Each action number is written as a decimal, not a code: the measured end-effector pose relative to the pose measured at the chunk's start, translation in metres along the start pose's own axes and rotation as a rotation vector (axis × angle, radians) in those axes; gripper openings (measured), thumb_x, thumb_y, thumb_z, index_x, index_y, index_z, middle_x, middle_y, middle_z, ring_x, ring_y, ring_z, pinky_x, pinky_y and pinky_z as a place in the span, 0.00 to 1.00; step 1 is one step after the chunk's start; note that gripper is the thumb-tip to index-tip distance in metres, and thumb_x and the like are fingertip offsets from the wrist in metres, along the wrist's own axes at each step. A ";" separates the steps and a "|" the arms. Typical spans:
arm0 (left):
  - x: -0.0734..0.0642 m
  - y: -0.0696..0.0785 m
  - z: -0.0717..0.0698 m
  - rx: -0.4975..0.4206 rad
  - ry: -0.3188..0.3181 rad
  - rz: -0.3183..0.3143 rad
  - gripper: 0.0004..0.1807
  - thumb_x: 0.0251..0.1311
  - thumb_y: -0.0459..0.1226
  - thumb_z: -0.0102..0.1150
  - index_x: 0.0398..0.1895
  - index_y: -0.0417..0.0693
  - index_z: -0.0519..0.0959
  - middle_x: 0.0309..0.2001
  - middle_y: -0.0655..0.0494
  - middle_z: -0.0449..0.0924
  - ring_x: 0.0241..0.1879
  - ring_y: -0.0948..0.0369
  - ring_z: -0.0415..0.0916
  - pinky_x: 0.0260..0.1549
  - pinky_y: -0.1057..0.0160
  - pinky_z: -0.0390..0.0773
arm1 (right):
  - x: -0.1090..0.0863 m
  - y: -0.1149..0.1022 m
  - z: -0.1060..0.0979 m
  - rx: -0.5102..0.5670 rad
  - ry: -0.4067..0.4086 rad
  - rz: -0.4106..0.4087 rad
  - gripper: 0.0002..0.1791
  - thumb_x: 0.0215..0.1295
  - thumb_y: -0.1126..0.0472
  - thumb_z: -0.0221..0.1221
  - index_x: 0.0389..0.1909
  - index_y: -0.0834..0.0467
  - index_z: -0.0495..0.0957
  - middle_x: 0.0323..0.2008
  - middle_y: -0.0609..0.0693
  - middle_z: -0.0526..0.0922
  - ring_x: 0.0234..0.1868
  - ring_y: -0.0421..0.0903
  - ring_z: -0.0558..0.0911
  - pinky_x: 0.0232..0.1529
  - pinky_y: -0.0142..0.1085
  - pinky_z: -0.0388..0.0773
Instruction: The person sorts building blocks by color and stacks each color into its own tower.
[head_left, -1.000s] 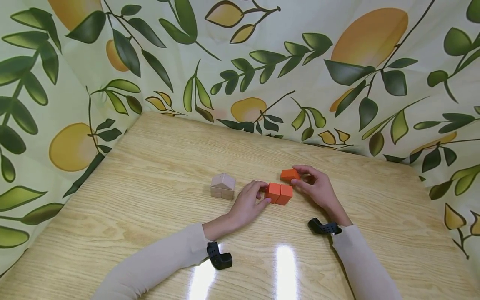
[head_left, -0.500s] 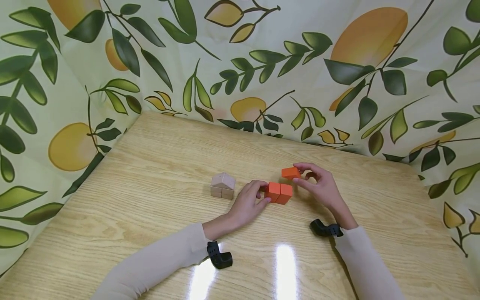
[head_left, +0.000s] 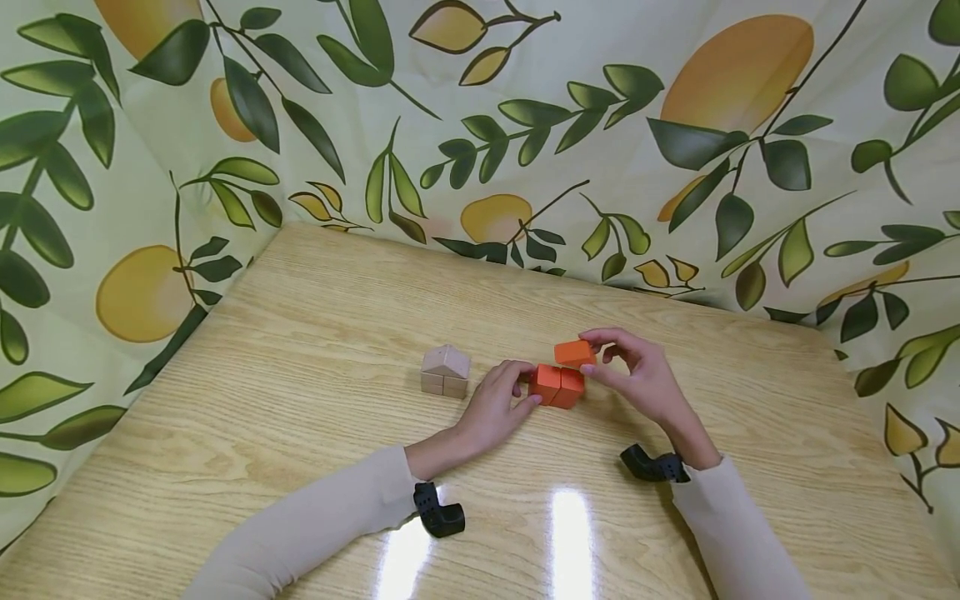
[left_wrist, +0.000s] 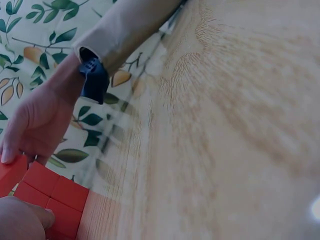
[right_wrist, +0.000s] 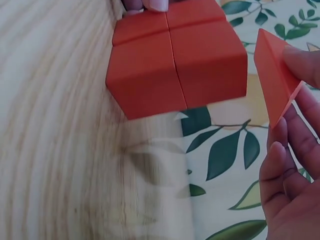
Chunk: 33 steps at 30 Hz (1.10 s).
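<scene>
Several red blocks (head_left: pixel 559 387) stand pressed together in a group on the table; seams between them show in the right wrist view. At their left side the left hand (head_left: pixel 491 410) holds them, thumb at the near face and fingers at the far side. The right hand (head_left: pixel 643 379) pinches an orange-red triangular block (head_left: pixel 573 353) between thumb and fingers. This block is just above and behind the right part of the group. Its triangular wedge shape (right_wrist: pixel 274 80) shows in the right wrist view, where a gap separates it from the group.
Left of the left hand stands a small house shape of plain wooden blocks (head_left: pixel 446 373), a roof piece on two lower blocks. The wooden table (head_left: pixel 337 317) meets a fruit-patterned cloth (head_left: pixel 420 150) at the back and left.
The right hand has lifted the triangular block a little, then moved it left and nearer, over the group's far edge. The left hand and the red blocks have stayed put.
</scene>
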<state>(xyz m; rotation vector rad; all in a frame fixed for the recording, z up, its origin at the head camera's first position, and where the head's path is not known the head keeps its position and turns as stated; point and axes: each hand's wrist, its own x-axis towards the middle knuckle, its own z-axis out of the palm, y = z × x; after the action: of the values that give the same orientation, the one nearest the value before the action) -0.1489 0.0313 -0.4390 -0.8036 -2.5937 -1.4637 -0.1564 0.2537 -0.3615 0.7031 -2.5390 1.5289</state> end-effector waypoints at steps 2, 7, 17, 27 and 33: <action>0.000 0.000 0.000 -0.001 -0.002 -0.002 0.21 0.63 0.36 0.60 0.57 0.37 0.71 0.45 0.50 0.74 0.38 0.57 0.70 0.39 0.63 0.69 | -0.001 -0.003 0.002 -0.010 -0.014 -0.011 0.19 0.55 0.76 0.64 0.49 0.69 0.77 0.43 0.59 0.80 0.43 0.43 0.74 0.42 0.34 0.71; -0.001 0.000 0.000 -0.003 -0.008 -0.009 0.21 0.63 0.36 0.60 0.57 0.37 0.71 0.46 0.50 0.74 0.38 0.57 0.70 0.39 0.63 0.69 | -0.002 -0.010 0.006 -0.061 -0.043 -0.007 0.19 0.55 0.74 0.65 0.49 0.67 0.78 0.43 0.57 0.81 0.42 0.42 0.75 0.42 0.39 0.71; 0.000 -0.001 0.000 0.004 -0.007 -0.004 0.21 0.63 0.36 0.60 0.57 0.38 0.71 0.44 0.51 0.74 0.38 0.58 0.69 0.39 0.63 0.68 | -0.003 -0.012 0.010 -0.106 -0.069 -0.024 0.19 0.54 0.73 0.67 0.49 0.65 0.78 0.44 0.55 0.82 0.41 0.47 0.75 0.42 0.45 0.70; 0.001 -0.003 0.000 -0.055 0.004 0.029 0.28 0.61 0.39 0.63 0.63 0.45 0.66 0.46 0.52 0.74 0.37 0.58 0.69 0.36 0.65 0.68 | -0.003 -0.009 0.011 -0.125 -0.088 -0.055 0.20 0.52 0.73 0.68 0.48 0.65 0.79 0.43 0.55 0.82 0.39 0.47 0.75 0.39 0.48 0.69; 0.001 -0.004 0.000 -0.072 0.013 0.056 0.28 0.62 0.41 0.62 0.65 0.51 0.65 0.45 0.54 0.73 0.36 0.57 0.69 0.34 0.65 0.67 | -0.003 -0.008 0.012 -0.132 -0.080 -0.079 0.21 0.50 0.75 0.68 0.47 0.65 0.79 0.42 0.54 0.82 0.38 0.48 0.75 0.39 0.46 0.69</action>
<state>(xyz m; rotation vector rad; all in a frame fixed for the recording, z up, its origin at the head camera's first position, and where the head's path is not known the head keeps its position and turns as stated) -0.1515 0.0302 -0.4420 -0.8647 -2.5008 -1.5494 -0.1485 0.2415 -0.3617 0.8518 -2.6061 1.3202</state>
